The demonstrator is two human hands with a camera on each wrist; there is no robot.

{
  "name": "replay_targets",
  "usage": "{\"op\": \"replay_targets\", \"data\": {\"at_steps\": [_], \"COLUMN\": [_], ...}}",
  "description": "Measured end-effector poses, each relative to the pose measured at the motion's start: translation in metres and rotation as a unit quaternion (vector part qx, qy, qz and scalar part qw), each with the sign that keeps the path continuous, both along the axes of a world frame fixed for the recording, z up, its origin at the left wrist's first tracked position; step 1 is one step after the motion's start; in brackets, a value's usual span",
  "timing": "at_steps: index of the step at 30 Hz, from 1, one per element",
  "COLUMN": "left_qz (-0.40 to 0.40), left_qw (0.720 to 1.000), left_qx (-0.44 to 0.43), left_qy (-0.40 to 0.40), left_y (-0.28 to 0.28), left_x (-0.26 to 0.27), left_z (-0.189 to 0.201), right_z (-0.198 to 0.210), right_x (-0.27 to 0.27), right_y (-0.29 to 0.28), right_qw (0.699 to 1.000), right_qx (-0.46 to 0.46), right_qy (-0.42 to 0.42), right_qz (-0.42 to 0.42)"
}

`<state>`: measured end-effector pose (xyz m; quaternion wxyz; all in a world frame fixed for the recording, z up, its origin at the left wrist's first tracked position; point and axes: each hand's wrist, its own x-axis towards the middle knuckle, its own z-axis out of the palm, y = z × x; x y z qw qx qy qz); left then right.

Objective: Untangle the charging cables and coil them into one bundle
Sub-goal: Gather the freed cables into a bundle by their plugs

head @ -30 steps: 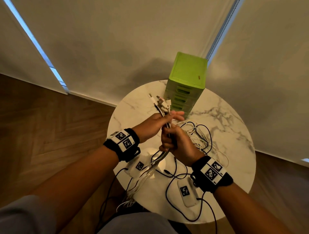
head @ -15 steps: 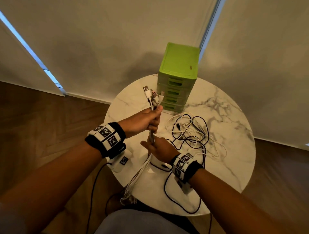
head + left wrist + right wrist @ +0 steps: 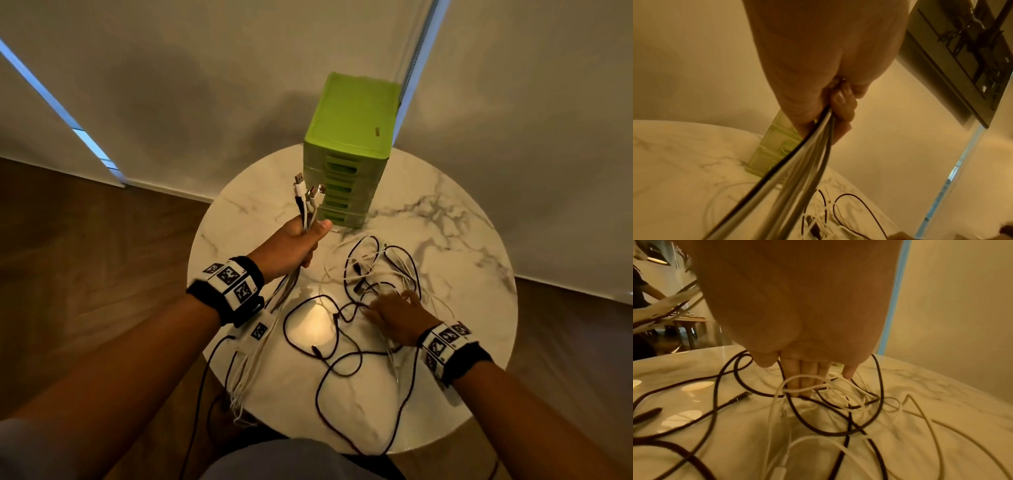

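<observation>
My left hand (image 3: 301,245) grips a bunch of white and dark cables (image 3: 306,202) upright, plug ends sticking up above the fist. The strands (image 3: 789,175) run down from the fist and hang off the table's near left edge. A tangle of black and white cables (image 3: 380,270) lies loose on the round marble table (image 3: 455,260). My right hand (image 3: 394,310) lies flat on that tangle with straight fingers (image 3: 803,376) pressed among the loops, holding nothing.
A green plastic drawer unit (image 3: 349,150) stands at the table's far edge, just behind the raised plugs. Black cable loops (image 3: 329,346) sprawl over the near half of the table. Wood floor surrounds the table; pale blinds hang behind.
My right hand let go of the bunch below my left fist and moved right and down onto the loose tangle. My left hand keeps the bunch raised.
</observation>
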<state>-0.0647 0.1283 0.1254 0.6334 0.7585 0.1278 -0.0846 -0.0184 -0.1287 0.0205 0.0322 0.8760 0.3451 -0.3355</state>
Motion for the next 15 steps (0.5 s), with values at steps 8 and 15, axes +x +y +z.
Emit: {"op": "replay_targets", "data": {"at_steps": [8, 15], "left_qz": [0.019, 0.059], "left_qw": [0.999, 0.998], "left_qx": [0.025, 0.019], "left_qy": [0.020, 0.022], "left_y": [-0.028, -0.039], "left_x": [0.029, 0.032], "left_z": [-0.024, -0.035], "right_z": [0.013, -0.014], "right_x": [0.059, 0.082], "right_y": [0.002, 0.033], "right_qw": [0.992, 0.999], "right_qx": [0.089, 0.018], "right_qy": [0.048, 0.031], "right_qz": [-0.079, -0.033]}}
